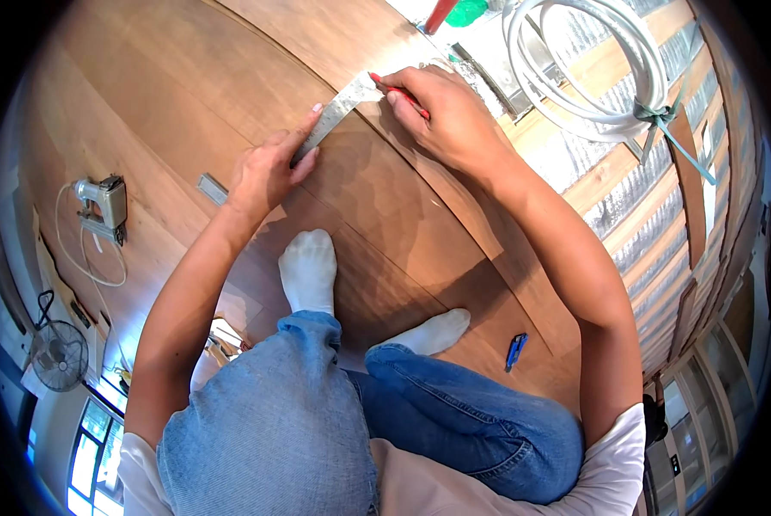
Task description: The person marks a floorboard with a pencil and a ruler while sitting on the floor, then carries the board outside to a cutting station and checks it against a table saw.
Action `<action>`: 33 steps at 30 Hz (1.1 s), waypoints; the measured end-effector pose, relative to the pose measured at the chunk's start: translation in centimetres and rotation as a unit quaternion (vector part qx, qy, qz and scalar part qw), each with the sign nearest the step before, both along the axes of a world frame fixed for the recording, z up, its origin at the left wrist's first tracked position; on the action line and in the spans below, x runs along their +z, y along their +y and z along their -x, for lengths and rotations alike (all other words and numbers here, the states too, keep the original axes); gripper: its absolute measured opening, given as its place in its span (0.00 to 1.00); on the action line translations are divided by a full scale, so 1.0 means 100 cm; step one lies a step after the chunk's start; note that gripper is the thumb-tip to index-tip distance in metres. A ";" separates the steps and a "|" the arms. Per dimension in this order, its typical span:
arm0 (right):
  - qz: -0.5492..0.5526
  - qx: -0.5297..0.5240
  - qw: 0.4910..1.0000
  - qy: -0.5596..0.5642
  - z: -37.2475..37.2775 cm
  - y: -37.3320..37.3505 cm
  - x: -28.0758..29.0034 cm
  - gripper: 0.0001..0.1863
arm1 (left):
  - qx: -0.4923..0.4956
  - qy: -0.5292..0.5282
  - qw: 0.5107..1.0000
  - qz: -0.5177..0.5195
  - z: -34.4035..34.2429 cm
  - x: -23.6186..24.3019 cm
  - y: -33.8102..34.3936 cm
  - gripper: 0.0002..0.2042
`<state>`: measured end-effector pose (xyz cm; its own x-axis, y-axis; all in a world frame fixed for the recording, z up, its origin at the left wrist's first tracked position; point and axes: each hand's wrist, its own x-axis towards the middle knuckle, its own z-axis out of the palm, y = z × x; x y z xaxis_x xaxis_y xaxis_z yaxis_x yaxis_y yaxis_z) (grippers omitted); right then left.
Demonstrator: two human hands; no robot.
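Note:
My left hand (269,168) presses a metal straightedge (338,112) against a brown wooden board (257,77), thumb and fingers along its lower part. My right hand (441,120) pinches a slim red marking tool (416,107), probably a pencil, with its end at the straightedge's upper tip. Beneath both hands lie overlapping thin wooden sheets with long seams. A small grey metal strip (212,187) rests left of my left hand. A blue utility knife (514,351) lies on the wood near my right forearm, beside my socked feet.
At left lie a nail gun (102,206) with a thin hose and a round fan (59,353). At upper right, a coiled white hose (648,69) tied with a grey-green strap rests on slatted framing with foil insulation (626,241). A green object (467,12) and red pole are at the top.

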<state>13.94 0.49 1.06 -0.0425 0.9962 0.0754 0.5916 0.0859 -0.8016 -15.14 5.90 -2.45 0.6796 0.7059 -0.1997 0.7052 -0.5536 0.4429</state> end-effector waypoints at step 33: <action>0.092 -0.048 0.992 0.076 0.012 -0.007 -0.005 0.13 | 0.077 -0.021 0.997 -0.008 0.049 0.003 -0.024 0.33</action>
